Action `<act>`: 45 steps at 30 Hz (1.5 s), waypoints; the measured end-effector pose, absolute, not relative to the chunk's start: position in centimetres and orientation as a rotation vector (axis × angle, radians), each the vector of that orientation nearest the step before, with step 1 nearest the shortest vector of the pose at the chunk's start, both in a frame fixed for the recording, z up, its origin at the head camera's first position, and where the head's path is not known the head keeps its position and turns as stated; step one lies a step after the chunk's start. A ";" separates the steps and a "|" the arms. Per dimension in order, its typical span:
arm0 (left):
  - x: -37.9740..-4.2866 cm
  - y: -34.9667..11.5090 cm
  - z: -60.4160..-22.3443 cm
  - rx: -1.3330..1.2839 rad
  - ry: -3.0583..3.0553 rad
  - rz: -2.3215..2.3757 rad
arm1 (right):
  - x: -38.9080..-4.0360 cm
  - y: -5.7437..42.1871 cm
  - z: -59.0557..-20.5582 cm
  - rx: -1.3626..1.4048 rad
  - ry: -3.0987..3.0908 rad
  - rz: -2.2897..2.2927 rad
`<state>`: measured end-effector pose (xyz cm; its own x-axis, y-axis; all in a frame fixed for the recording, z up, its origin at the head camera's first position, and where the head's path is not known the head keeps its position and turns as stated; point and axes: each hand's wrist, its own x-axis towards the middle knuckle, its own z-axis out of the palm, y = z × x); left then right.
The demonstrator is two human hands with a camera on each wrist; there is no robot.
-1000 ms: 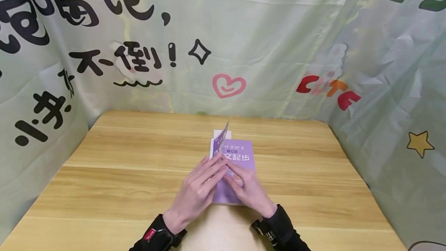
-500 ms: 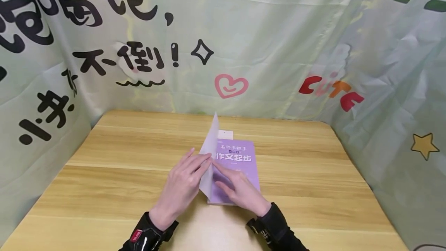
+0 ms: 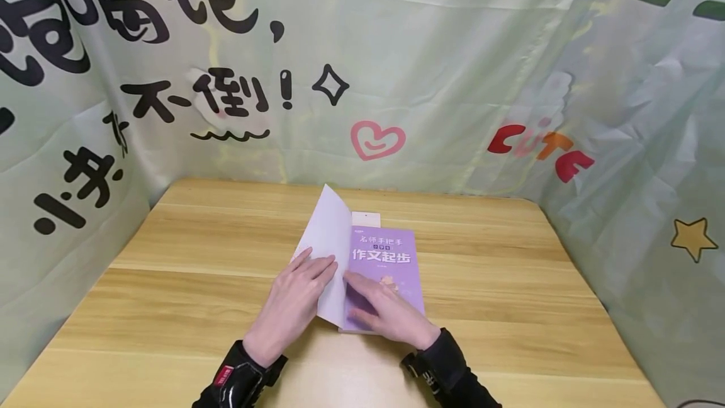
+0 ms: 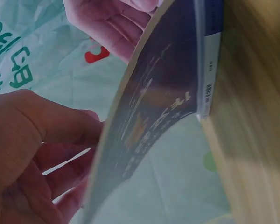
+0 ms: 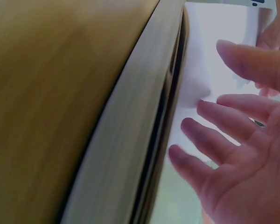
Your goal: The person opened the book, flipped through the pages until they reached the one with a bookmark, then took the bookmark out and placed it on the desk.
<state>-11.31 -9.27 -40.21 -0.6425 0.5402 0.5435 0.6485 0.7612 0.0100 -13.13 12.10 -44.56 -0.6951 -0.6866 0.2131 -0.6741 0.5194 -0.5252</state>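
Note:
A purple book [image 3: 385, 250] with white Chinese lettering lies on the table, its front cover [image 3: 331, 225] lifted and leaning left so the white inside shows. My left hand [image 3: 297, 298] rests its fingers on that white inner side, low on the cover. In the left wrist view, the cover's dark printed outside [image 4: 154, 88] curves up from the spine [image 4: 210, 70], with the left fingers on its far side. My right hand [image 3: 391, 313] reaches over the purple page, fingertips right at the fold. The right wrist view shows its fingers [image 5: 219, 137] extended beside the thick page block [image 5: 126, 121].
A small white card [image 3: 365, 220] sticks out behind the book's top edge. Wooden tabletop [image 3: 498, 282] surrounds the book. A printed cloth [image 3: 442, 80] with black lettering and a pink heart hangs along the back and sides.
The cover has swung from upright over the book to a leftward lean, exposing its white inside and the purple title. My left hand has moved left with it; the right fingers now meet the fold.

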 end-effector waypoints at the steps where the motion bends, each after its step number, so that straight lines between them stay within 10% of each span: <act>1: -11.4 -9.2 -40.4 -0.894 -2.448 -0.280 | -13.1 12.2 -44.6 -1.226 2.716 -0.916; 45: -11.2 -7.0 -45.4 -1.094 -2.821 -0.437 | -13.0 16.1 -43.2 -1.038 2.671 -0.517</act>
